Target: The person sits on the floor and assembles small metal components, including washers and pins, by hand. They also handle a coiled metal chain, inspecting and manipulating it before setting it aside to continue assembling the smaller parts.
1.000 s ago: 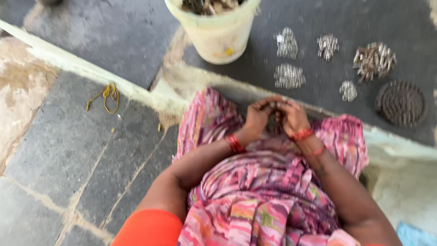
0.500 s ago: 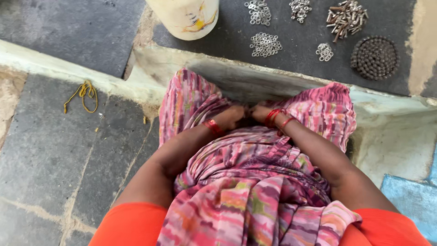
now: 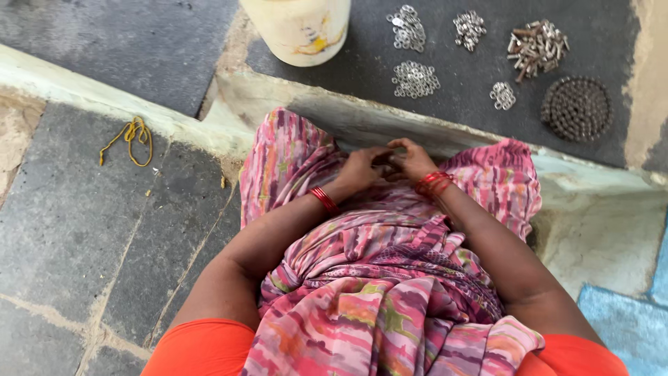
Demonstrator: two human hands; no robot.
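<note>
Over the lap, on pink patterned cloth (image 3: 390, 278), left hand (image 3: 358, 169) and right hand (image 3: 415, 159) meet fingertip to fingertip, both curled mostly closed around something small and dark between them; the item itself is hidden by the fingers, so what it is cannot be told. Red bangles (image 3: 324, 200) sit on the left wrist, more on the right. Ahead on the dark stone step (image 3: 473, 111) lie loose heaps: small metal rings (image 3: 415, 79), a second ring pile (image 3: 407, 29), a pile of shiny nuts or similar (image 3: 470, 26), a heap of bolts (image 3: 536, 45), a few more rings (image 3: 502, 95), and a round dark disc of packed pieces (image 3: 576, 108). Cream plastic bucket (image 3: 299, 28) stands just beside the ring piles. Yellow cord (image 3: 129, 138) lies well apart on the floor slab to the left. Judging by the piles, the held piece is likely small hardware: stiff, light, hard, a bit slippery, easy to drop into cloth folds; best pinched at its rim or edge between thumb and forefinger tips, other hand steadying close
</note>
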